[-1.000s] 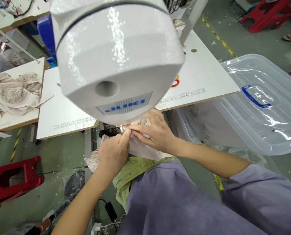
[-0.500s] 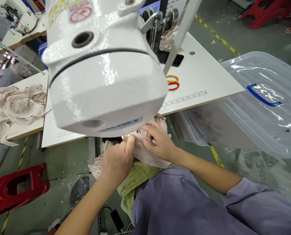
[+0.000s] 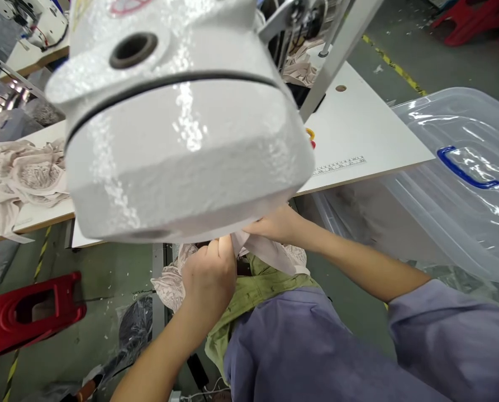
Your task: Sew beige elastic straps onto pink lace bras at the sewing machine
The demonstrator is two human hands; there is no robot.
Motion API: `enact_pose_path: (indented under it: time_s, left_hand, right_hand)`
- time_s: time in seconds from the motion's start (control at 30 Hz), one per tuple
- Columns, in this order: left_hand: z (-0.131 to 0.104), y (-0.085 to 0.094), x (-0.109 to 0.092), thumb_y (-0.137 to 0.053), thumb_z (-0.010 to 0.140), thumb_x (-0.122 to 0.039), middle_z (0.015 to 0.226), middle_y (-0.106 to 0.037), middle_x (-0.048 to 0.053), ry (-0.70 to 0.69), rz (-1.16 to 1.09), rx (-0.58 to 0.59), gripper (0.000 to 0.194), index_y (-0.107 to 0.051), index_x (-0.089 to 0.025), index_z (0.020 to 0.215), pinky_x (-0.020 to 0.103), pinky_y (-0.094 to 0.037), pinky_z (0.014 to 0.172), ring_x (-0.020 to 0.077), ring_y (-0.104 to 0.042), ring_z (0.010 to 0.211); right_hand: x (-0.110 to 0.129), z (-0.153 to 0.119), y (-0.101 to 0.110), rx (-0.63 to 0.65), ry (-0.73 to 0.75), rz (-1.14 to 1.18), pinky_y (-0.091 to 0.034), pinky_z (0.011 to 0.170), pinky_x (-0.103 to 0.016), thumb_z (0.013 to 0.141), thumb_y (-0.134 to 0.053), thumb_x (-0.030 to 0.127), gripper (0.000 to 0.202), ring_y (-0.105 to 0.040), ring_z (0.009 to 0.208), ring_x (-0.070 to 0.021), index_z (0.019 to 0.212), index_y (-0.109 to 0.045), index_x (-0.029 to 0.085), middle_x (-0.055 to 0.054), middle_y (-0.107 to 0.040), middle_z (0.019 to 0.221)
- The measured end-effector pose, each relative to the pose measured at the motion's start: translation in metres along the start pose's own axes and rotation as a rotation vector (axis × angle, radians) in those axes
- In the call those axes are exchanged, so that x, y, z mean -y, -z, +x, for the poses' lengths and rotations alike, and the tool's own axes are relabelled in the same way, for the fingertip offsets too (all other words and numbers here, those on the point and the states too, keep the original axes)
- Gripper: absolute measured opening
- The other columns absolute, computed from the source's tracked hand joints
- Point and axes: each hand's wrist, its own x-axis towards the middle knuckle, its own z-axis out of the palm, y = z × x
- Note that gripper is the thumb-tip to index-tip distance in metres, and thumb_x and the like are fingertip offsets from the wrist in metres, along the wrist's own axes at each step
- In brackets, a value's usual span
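Observation:
A white sewing machine head (image 3: 186,151) fills the upper middle of the view and hides its needle area. Just below its front edge, my left hand (image 3: 211,271) is closed on a pale pink fabric piece (image 3: 270,252). My right hand (image 3: 280,226) is on the same cloth, farther right; its fingertips go out of sight under the machine, so their grip is hidden. Beige lace fabric (image 3: 169,285) hangs beside my left hand and also shows below my right wrist. Green cloth (image 3: 249,290) lies over my lap.
A white table (image 3: 370,128) with a printed ruler extends right, scissors (image 3: 310,137) partly hidden on it. A clear lidded plastic bin (image 3: 454,128) stands at right. Beige lace garments (image 3: 31,173) lie on the left table. A red stool (image 3: 31,312) is on the floor at left.
My view has moved closer to the machine, which now covers more of the scissors. My right hand has shifted right and its fingers have slipped behind the machine's edge. The cloth is bunched differently.

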Motion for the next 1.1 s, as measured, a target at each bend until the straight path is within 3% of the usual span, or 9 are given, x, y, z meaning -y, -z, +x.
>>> enact_pose_path:
  time_s: [0.4, 0.53, 0.77, 0.93, 1.1]
  left_hand:
    - [-0.005, -0.006, -0.002, -0.048, 0.094, -0.013, 0.051, -0.048, -0.004, 0.052, -0.017, 0.035, 0.03, -0.059, -0.016, 0.121, 0.031, -0.02, 0.047, 0.0144, -0.044, 0.043]
    - [-0.006, -0.005, -0.002, -0.049, 0.095, -0.016, 0.053, -0.053, -0.003, 0.04, -0.033, 0.039, 0.031, -0.059, -0.016, 0.124, 0.031, -0.022, 0.046, 0.0149, -0.047, 0.045]
    - [-0.012, -0.006, 0.003, -0.044, 0.098, -0.015, 0.05, -0.05, -0.003, 0.099, -0.057, 0.087, 0.031, -0.061, -0.016, 0.124, 0.031, -0.019, 0.045, 0.0139, -0.046, 0.043]
    - [-0.011, -0.005, 0.001, -0.047, 0.098, -0.017, 0.054, -0.056, -0.001, 0.063, -0.107, 0.076, 0.031, -0.063, -0.015, 0.125, 0.031, -0.021, 0.046, 0.0139, -0.049, 0.046]
    - [-0.019, -0.008, 0.007, -0.045, 0.098, -0.019, 0.06, -0.064, 0.001, 0.194, -0.175, 0.12, 0.031, -0.065, -0.018, 0.121, 0.029, -0.024, 0.048, 0.0149, -0.056, 0.051]
  right_hand:
    - [-0.011, -0.001, 0.0, 0.009, -0.013, 0.01, -0.053, 0.104, -0.042, 0.081, -0.059, 0.019, 0.033, -0.068, 0.117, -0.0243, 0.11, -0.076, 0.02, -0.007, -0.066, 0.135]
    - [-0.011, -0.002, 0.001, -0.011, -0.013, -0.001, -0.058, 0.094, -0.039, 0.082, -0.059, 0.022, 0.032, -0.069, 0.109, -0.0231, 0.109, -0.076, 0.021, -0.006, -0.067, 0.133]
    - [-0.008, 0.0, -0.003, 0.021, 0.013, 0.009, -0.057, 0.095, -0.038, 0.083, -0.057, 0.022, 0.033, -0.068, 0.11, -0.023, 0.111, -0.075, 0.02, -0.007, -0.067, 0.132]
    - [-0.014, -0.004, 0.0, 0.008, -0.022, 0.028, -0.058, 0.089, -0.039, 0.083, -0.06, 0.028, 0.035, -0.069, 0.104, -0.0227, 0.114, -0.075, 0.021, -0.007, -0.064, 0.135]
    - [-0.012, -0.004, -0.008, 0.02, -0.006, 0.058, -0.056, 0.079, -0.032, 0.084, -0.06, 0.023, 0.028, -0.066, 0.095, -0.0207, 0.108, -0.073, 0.02, -0.006, -0.069, 0.115]
